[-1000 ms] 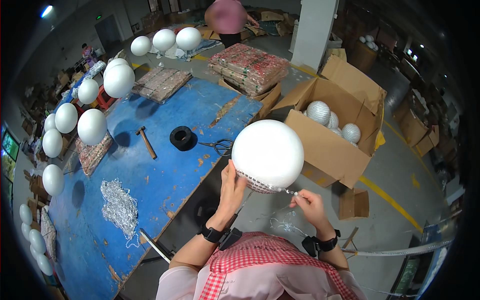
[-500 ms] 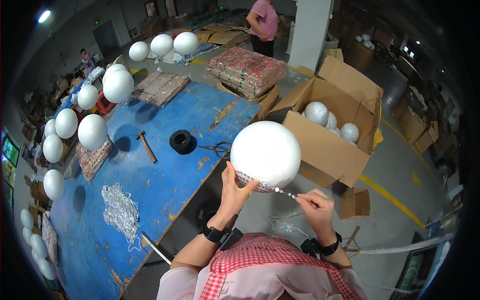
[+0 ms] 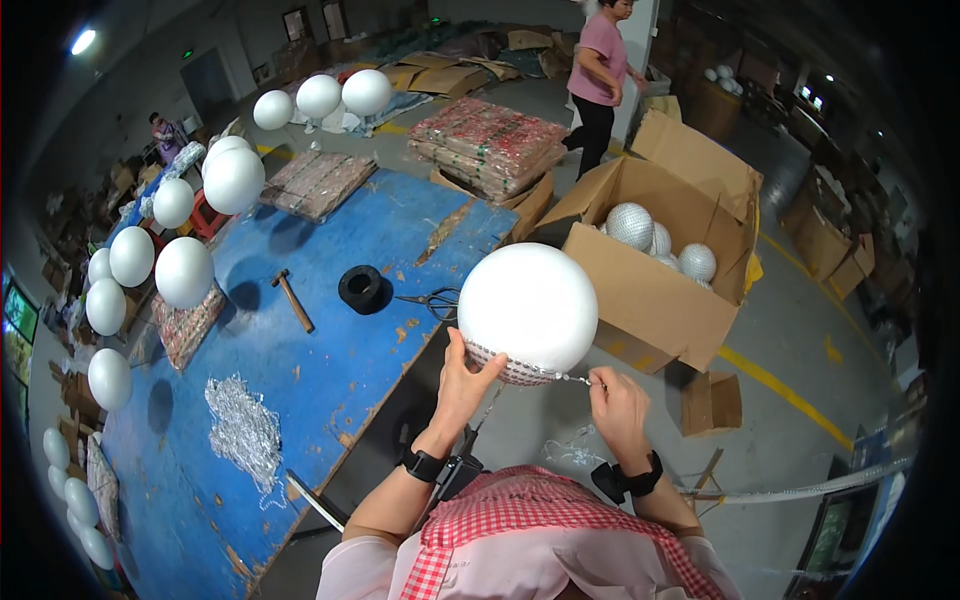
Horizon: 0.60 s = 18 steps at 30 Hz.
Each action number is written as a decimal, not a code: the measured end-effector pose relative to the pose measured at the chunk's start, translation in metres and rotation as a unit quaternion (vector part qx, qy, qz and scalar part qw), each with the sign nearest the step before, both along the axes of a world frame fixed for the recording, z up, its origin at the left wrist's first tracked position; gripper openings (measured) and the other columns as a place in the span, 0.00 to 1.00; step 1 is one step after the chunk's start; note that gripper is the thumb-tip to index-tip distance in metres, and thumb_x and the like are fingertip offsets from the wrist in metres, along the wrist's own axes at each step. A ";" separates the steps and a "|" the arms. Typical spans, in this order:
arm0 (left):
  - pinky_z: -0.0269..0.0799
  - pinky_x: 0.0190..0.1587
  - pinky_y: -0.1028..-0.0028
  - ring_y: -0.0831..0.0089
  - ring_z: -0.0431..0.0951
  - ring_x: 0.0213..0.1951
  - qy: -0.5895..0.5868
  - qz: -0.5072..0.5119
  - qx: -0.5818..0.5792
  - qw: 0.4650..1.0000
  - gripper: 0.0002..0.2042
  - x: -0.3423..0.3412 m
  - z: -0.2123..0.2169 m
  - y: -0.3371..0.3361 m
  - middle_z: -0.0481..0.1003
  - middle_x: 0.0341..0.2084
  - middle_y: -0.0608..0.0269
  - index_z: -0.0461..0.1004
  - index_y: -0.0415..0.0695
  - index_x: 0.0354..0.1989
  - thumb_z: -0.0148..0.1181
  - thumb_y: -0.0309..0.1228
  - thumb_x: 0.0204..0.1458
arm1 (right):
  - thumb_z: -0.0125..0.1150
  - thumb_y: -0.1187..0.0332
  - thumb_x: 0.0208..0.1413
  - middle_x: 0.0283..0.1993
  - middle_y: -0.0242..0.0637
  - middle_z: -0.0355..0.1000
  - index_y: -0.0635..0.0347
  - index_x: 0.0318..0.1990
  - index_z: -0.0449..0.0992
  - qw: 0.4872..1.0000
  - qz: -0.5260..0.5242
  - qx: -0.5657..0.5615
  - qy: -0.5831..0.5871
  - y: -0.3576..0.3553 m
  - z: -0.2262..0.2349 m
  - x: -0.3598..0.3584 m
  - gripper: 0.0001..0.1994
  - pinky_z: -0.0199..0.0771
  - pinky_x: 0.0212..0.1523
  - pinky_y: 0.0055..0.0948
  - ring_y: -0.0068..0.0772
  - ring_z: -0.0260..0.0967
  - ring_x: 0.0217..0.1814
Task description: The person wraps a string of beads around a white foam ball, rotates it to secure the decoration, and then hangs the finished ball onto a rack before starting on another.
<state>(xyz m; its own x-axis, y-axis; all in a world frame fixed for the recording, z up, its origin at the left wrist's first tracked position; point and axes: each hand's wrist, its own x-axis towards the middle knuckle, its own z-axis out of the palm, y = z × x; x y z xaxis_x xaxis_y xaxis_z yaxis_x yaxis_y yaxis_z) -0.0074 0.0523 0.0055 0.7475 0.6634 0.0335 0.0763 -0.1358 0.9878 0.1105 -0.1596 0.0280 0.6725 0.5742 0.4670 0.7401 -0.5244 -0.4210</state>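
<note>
A large white ball is in front of me, its lower part wrapped in rows of silvery bead trim. With fingers and thumb against its lower left side, my left hand grips the ball, the thumb lying over the trim. My right hand pinches the loose run of the bead string just right of the ball, pulled taut from its underside. Scissors with dark handles lie at the table edge, left of the ball. A pile of silver bead string rests on the table farther left.
The worn blue table carries a hammer, a black tape roll and wrapped packs. Several white balls stand along its far and left sides. An open carton holds silvery balls. A co-worker is beyond it.
My right hand has moved slightly up and left, and the bead string now lies closer along the ball. The co-worker in pink has stepped to the right.
</note>
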 end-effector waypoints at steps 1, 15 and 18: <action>0.62 0.60 0.67 0.57 0.62 0.61 -0.040 0.005 -0.018 0.999 0.49 0.000 0.002 -0.004 0.54 0.62 0.39 0.32 0.32 0.69 0.63 0.42 0.52 | 0.57 0.73 0.52 0.25 0.38 0.72 0.59 0.35 0.74 1.000 -0.003 0.001 0.002 0.000 -0.006 0.003 0.04 0.70 0.30 0.36 0.42 0.70 0.29; 0.50 0.66 0.61 0.42 0.47 0.68 0.041 0.025 0.100 0.994 0.64 0.003 0.015 -0.031 0.39 0.66 0.27 0.18 0.35 0.67 0.73 0.42 0.40 | 0.56 0.76 0.56 0.31 0.34 0.76 0.68 0.32 0.73 0.837 0.195 0.222 0.460 -0.016 -0.081 0.039 0.04 0.70 0.40 0.22 0.20 0.72 0.37; 0.53 0.65 0.61 0.45 0.55 0.65 0.073 0.084 0.217 0.970 0.62 0.010 0.018 -0.048 0.49 0.65 0.31 0.17 0.40 0.68 0.72 0.38 0.43 | 0.59 0.75 0.54 0.33 0.37 0.77 0.68 0.34 0.75 0.873 0.183 0.154 0.424 -0.027 -0.095 0.046 0.04 0.72 0.42 0.24 0.24 0.74 0.38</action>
<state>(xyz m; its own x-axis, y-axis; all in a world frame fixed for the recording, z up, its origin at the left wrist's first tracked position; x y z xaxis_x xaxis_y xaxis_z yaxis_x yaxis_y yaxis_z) 0.0029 0.0043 0.0239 0.6475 0.7237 0.2387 0.2684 -0.5097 0.8174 0.1563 -0.1862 -0.0666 0.6491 0.7584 0.0596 0.1875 -0.0835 -0.9787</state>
